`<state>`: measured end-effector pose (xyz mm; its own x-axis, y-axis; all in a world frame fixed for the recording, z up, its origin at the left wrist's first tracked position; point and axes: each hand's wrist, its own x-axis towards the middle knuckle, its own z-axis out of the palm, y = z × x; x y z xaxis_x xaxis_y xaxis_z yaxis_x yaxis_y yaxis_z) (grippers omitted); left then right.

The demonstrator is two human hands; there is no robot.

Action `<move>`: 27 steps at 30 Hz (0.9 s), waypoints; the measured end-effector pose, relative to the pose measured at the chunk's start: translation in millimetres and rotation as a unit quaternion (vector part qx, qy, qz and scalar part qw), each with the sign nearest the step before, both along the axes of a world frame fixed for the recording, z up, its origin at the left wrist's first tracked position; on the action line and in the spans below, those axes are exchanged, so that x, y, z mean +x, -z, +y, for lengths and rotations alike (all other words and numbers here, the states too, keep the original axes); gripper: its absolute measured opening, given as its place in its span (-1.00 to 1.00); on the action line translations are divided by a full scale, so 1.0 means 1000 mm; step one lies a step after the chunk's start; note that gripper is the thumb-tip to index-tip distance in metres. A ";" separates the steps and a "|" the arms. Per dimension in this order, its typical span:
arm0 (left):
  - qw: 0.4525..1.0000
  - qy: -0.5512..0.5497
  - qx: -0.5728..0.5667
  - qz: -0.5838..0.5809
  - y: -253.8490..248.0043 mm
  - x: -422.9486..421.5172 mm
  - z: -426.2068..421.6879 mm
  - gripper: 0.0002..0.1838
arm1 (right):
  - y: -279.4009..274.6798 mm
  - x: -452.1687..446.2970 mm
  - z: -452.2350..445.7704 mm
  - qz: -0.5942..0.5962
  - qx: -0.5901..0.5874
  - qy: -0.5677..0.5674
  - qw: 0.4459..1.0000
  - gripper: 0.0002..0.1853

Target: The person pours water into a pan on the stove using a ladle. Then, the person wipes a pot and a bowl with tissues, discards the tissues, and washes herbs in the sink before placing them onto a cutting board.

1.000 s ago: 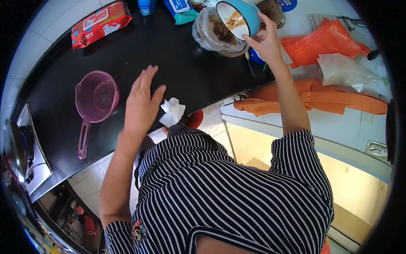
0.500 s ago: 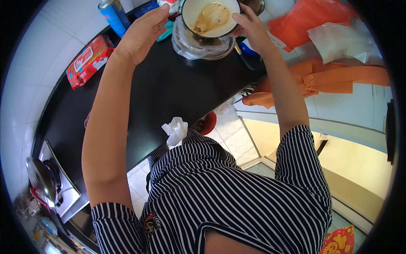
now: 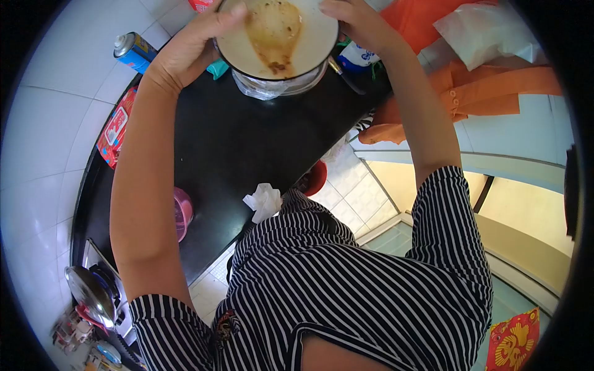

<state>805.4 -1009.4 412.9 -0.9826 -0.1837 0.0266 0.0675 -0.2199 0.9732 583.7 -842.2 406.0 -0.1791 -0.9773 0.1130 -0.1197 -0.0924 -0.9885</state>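
Left hand (image 3: 195,52), arm outstretched: clamped on the left rim of the bowl (image 3: 309,46), thumb lapping inside. Bowl, raised and tilted above the bag (image 3: 263,89), judged mostly emptied; brown residue (image 3: 275,37) left inside, scraps near the lower rim. Right hand (image 3: 365,26), arm outstretched: pinches the right rim, hand partly out of frame.

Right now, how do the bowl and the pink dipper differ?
The bowl is held up by the left hand and right hand; the pink dipper sits on the black counter. The bowl is whitish inside with brown residue, the dipper pink. Both show only partly: the bowl cut at the top, the dipper behind the left forearm.
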 end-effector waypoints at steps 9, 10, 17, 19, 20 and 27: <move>0.909 -0.092 0.378 0.148 0.058 0.036 -0.034 -0.26 | 0.108 0.139 0.075 0.262 -0.055 -0.030 0.963 -0.82; 0.872 -0.067 0.456 0.165 0.060 0.041 -0.035 -0.26 | 0.119 0.169 0.084 0.476 0.016 -0.244 0.845 -0.80; 0.926 -0.365 0.101 0.004 0.042 0.052 0.014 -0.23 | 0.226 0.223 0.115 0.316 -0.122 -0.220 0.915 -0.85; 0.928 -0.353 0.117 0.012 0.040 0.054 0.019 -0.24 | 0.231 0.214 0.113 0.334 -0.063 -0.254 0.905 -0.82; 0.927 -0.357 0.116 0.013 0.038 0.057 0.025 -0.23 | 0.237 0.211 0.116 0.239 0.004 -0.202 0.950 -0.82; 0.926 -0.371 0.074 0.012 0.047 0.074 0.037 -0.19 | 0.178 0.141 0.107 0.059 0.126 0.307 0.942 -0.86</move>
<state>879.8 -972.2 366.0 -0.5846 -0.8107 -0.0325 0.2748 -0.2356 0.9322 724.9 -735.1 227.6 -0.7192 -0.6927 -0.0546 -0.1840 0.2657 -0.9463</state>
